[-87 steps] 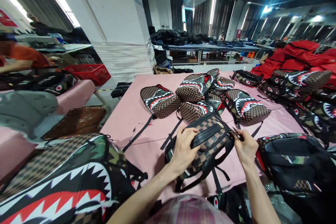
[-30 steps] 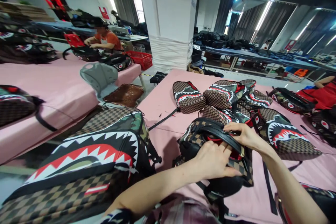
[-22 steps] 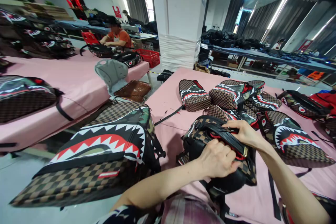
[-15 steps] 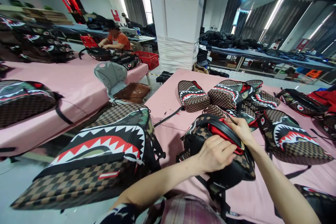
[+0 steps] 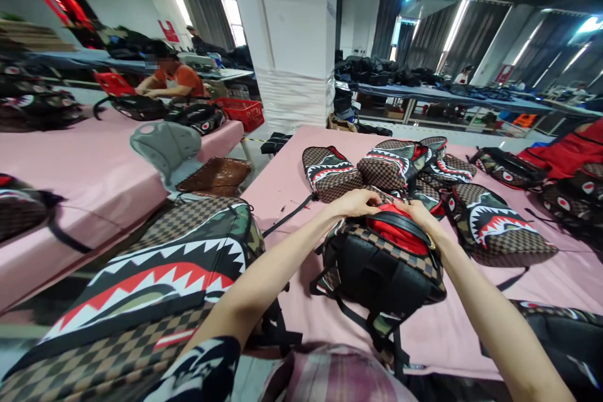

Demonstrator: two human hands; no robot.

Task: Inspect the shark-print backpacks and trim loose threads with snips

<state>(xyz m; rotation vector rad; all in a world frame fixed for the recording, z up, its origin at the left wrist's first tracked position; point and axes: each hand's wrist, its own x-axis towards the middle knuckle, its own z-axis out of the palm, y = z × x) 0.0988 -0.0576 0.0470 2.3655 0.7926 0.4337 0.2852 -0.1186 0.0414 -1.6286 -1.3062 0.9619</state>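
Observation:
A brown-and-black checked backpack rests on the pink table in front of me, its black back panel and straps toward me. Its top is open, showing red lining and a black strip across the opening. At the far left edge of that opening, my left hand grips the rim with bent fingers; the fingertips are partly hidden. My right hand pinches the far rim to the right. A larger checked backpack with a shark-mouth print lies at my left.
Several shark-print backpacks are piled across the far side of the pink table. Left stand a grey chair and another pink table. Beyond, a person in orange sits near a red basket. A white pillar rises ahead.
My left hand has moved from the near side of the opening to its far left rim. The red lining shows more. My right hand stays at the far rim; the view has shifted right.

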